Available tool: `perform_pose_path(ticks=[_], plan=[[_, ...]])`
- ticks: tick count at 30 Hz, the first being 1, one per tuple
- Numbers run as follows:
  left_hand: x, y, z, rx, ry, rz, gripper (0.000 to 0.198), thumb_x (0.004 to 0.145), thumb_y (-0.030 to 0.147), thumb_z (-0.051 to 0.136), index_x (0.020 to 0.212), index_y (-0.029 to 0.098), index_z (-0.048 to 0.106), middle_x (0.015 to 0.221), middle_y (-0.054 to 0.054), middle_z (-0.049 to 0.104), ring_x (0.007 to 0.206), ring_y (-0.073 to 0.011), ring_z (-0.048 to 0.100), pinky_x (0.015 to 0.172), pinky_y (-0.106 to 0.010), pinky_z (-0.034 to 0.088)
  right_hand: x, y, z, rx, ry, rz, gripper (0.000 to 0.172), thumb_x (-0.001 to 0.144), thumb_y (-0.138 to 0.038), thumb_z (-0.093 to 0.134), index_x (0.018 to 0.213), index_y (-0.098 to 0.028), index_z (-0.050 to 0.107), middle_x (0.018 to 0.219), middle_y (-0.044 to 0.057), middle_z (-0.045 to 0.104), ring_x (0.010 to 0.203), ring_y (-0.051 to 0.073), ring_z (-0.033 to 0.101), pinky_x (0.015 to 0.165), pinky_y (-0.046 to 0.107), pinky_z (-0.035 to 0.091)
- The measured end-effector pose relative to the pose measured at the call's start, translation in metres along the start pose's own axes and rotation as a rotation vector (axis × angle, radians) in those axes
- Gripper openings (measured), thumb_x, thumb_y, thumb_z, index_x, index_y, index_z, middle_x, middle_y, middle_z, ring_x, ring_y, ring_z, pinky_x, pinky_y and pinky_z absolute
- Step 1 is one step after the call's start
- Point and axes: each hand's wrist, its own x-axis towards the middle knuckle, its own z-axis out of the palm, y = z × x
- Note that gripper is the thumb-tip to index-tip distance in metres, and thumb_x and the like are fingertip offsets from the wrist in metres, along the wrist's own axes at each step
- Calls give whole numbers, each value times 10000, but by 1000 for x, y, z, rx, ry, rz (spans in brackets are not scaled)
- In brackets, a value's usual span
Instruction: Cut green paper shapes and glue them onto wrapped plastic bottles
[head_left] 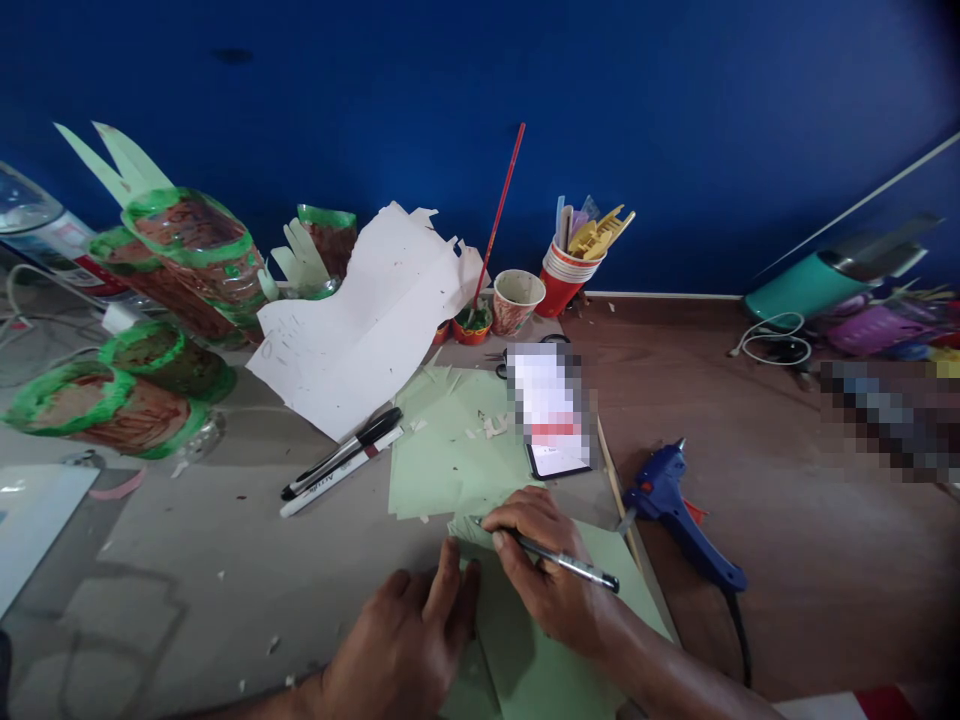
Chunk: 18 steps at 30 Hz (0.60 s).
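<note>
Right grip point(551, 562) — one pen point(579, 568); beyond, one phone point(560, 457)

A deep blue wall point(375, 100) rises behind a brown tabletop point(840, 570). A thin pale strip point(667, 295) runs along the wall's foot.

"What is lying over on the right?"

"A blue glue gun point(679, 512) is lying there, its black cord point(739, 625) trailing toward the near edge. Farther back, a teal container point(795, 290) is sitting close to the blue wall point(480, 80)."

"And along the far side?"

"A stack of red cups point(562, 282) is standing there, holding yellow plastic pieces point(592, 238). A patterned paper cup point(517, 305) is standing just left of it, and a red stick point(502, 205) is rising from a small pot point(472, 335)."

"What about the left?"

"Brown containers with green rims point(169, 360) are clustering there. A torn-edged white sheet point(360, 320) is resting to their right, and two markers point(341, 455) are lying side by side, nearer."
</note>
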Motion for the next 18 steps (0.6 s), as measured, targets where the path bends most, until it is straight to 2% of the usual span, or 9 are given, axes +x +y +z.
perform_pose_path(ticks=[18], plan=[[0, 0, 2, 6, 57, -9, 375, 819, 145, 494, 1173, 98, 610, 1161, -238, 641, 646, -181, 650, 570, -302, 474, 0, 0, 0, 3, -13, 9, 146, 868, -116, 485, 879, -212, 595, 770, 26, 635, 737, 179, 580, 728, 349, 420]])
